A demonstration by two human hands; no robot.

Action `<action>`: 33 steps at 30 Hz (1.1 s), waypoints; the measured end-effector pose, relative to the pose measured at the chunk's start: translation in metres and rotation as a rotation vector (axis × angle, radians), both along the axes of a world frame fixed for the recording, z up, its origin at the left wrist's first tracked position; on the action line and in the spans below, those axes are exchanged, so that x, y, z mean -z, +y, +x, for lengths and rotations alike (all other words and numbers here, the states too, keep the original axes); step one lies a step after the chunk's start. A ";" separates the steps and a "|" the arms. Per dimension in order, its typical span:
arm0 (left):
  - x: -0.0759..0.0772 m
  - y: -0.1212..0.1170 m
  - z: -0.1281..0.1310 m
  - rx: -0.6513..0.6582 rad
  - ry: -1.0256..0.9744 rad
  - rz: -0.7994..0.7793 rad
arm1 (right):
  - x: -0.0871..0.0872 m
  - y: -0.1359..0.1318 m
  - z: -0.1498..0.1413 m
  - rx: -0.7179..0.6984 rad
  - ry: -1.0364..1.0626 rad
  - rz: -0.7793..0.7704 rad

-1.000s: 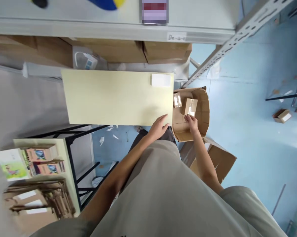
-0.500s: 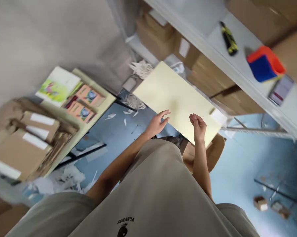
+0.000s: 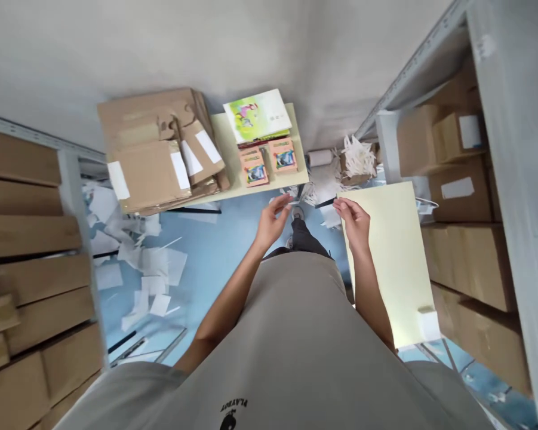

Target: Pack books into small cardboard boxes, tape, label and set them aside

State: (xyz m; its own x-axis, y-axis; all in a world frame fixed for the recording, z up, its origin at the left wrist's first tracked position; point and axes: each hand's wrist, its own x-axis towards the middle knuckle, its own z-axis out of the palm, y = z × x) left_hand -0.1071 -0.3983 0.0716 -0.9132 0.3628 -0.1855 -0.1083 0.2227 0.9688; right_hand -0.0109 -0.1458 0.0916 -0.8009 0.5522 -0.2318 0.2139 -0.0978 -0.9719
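My left hand (image 3: 272, 222) is held in the air below the front edge of a pale yellow table, its fingers loosely bent and apart from the thumb. Nothing shows in it. Close by on that table lie two small orange-pink boxes (image 3: 254, 167) with colourful pictures. Behind them is a stack of picture books (image 3: 260, 116), green and white on top. My right hand (image 3: 354, 222) hovers at the left edge of a second pale yellow table (image 3: 394, 251). Its fingers are loosely curled, and I see nothing held there either.
Flattened cardboard boxes (image 3: 152, 161) are piled on the far table (image 3: 233, 179). Shelves of cartons stand left (image 3: 45, 275) and right (image 3: 470, 251). Paper scraps (image 3: 156, 269) litter the blue floor. A box of shredded paper (image 3: 359, 156) sits in the far right corner.
My view has turned left, so the table with the books now lies ahead and the bare-topped table is at my right. Both hands stay raised with nothing visible in them.
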 end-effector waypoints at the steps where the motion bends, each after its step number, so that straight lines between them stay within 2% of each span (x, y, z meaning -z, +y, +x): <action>1: 0.001 -0.007 -0.010 -0.039 -0.002 -0.006 | 0.003 -0.003 -0.019 -0.040 -0.001 -0.008; 6: 0.000 -0.034 -0.066 -0.189 0.011 -0.068 | 0.017 -0.021 -0.112 -0.227 0.025 -0.042; 10: 0.004 -0.041 -0.116 -0.230 0.002 -0.140 | 0.026 -0.028 -0.178 -0.326 0.030 -0.034; 13: 0.015 -0.040 -0.157 -0.235 -0.010 -0.191 | 0.038 -0.024 -0.223 -0.355 0.017 -0.045; 17: 0.035 -0.039 -0.207 -0.265 -0.081 -0.332 | 0.065 -0.016 -0.283 -0.378 -0.036 -0.020; 22: 0.055 -0.044 -0.246 -0.234 -0.149 -0.464 | 0.100 -0.026 -0.355 -0.482 -0.094 0.061; 26: 0.073 -0.051 -0.263 -0.207 -0.188 -0.480 | 0.127 -0.043 -0.395 -0.546 -0.126 0.129; 31: 0.096 -0.054 -0.283 -0.211 -0.196 -0.495 | 0.156 -0.047 -0.417 -0.401 -0.272 0.356; 33: 0.100 -0.052 -0.289 -0.197 -0.221 -0.507 | 0.163 -0.045 -0.419 -0.398 -0.319 0.411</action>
